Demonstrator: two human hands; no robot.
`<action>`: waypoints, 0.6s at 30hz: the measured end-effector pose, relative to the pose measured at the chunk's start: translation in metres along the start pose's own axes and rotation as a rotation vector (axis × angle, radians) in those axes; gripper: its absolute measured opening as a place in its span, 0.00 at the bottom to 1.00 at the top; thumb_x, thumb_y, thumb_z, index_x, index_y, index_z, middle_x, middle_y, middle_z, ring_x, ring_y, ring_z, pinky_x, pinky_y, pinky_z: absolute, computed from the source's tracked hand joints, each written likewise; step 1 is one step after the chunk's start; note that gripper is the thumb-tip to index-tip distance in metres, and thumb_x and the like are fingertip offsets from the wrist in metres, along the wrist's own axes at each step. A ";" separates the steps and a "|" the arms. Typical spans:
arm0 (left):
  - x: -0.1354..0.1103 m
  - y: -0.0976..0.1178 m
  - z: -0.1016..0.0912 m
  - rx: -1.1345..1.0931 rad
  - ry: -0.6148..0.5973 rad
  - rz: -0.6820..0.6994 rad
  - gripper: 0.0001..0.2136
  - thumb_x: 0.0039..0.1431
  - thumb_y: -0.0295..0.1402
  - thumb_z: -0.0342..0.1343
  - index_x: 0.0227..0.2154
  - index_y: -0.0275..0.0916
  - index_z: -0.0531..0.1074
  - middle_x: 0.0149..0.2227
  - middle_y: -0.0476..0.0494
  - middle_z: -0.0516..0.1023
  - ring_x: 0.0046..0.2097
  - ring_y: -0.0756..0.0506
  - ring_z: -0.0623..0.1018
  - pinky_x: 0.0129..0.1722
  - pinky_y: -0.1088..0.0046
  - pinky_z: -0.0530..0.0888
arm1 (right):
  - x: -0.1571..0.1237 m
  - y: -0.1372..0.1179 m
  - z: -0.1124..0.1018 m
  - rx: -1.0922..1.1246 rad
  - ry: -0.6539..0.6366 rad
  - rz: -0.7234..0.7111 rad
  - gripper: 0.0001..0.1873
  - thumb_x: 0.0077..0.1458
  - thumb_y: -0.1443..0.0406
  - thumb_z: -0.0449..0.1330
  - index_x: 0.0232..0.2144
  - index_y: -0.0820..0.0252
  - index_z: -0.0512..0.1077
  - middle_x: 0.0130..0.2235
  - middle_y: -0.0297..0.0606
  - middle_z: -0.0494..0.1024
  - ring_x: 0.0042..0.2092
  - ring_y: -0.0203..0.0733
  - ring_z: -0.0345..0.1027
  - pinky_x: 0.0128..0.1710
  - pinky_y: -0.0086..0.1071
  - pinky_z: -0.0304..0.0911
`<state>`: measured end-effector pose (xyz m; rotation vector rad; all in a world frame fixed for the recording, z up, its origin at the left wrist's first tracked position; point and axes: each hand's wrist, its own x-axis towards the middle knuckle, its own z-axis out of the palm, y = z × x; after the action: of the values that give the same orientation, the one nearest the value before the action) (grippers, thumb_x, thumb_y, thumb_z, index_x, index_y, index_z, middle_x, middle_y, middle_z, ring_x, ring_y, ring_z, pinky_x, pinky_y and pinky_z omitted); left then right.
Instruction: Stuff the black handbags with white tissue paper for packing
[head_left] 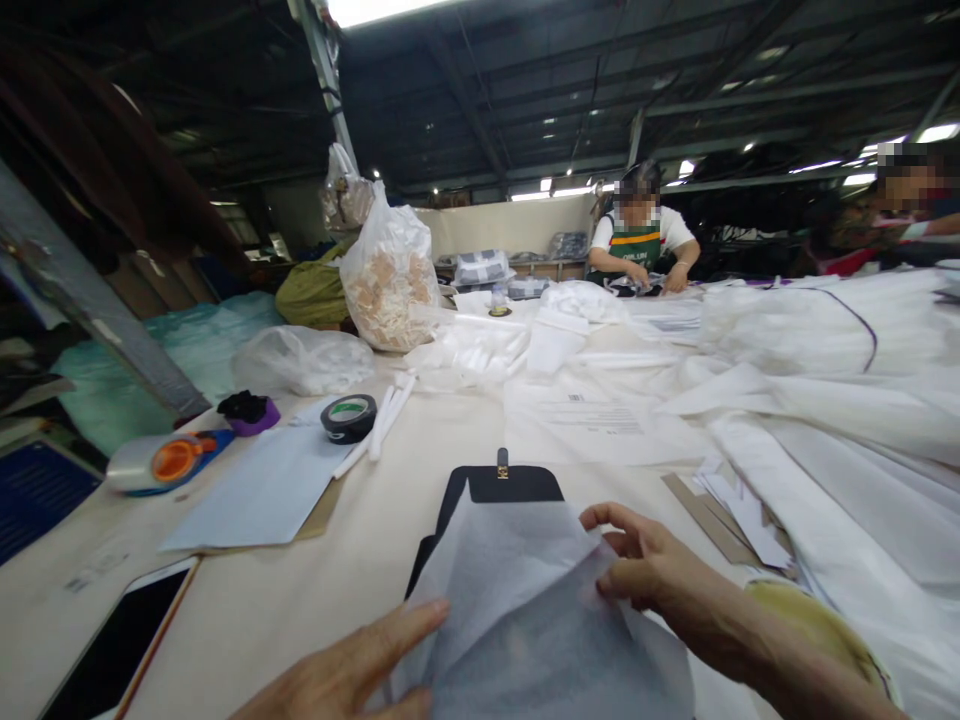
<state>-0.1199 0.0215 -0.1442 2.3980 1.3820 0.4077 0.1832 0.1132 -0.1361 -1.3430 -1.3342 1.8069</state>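
A black bag (523, 484) with a small gold clasp on a tab lies on the table in front of me. White tissue paper (517, 590) covers most of it, leaving the flap end and part of the left edge showing. My right hand (649, 570) pinches the upper right edge of the tissue paper between thumb and fingers. On the lower left, my left hand (360, 660) rests against the paper with its fingers stretched and apart. The near end of the bag is hidden under the paper.
Left lie a phone (124, 645), grey-blue sheets (259, 490), black tape (349, 418) and a clear tape roll (161, 460). Cardboard and paper strips (724, 520) and white sheeting (825, 500) lie right. Behind stands a stuffed plastic bag (394, 275); a co-worker (641, 240) works across the table.
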 end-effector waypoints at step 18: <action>-0.001 -0.012 -0.039 -0.167 -0.351 -0.263 0.17 0.56 0.34 0.50 0.50 0.56 0.65 0.60 0.54 0.57 0.60 0.41 0.58 0.56 0.60 0.58 | -0.024 0.025 -0.005 -0.622 0.271 -0.074 0.23 0.36 0.67 0.49 0.39 0.60 0.69 0.23 0.30 0.68 0.25 0.38 0.59 0.26 0.29 0.53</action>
<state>-0.1455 0.0323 -0.1140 2.0012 1.4103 0.0285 0.2004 0.0857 -0.1489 -1.7406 -1.8368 1.1366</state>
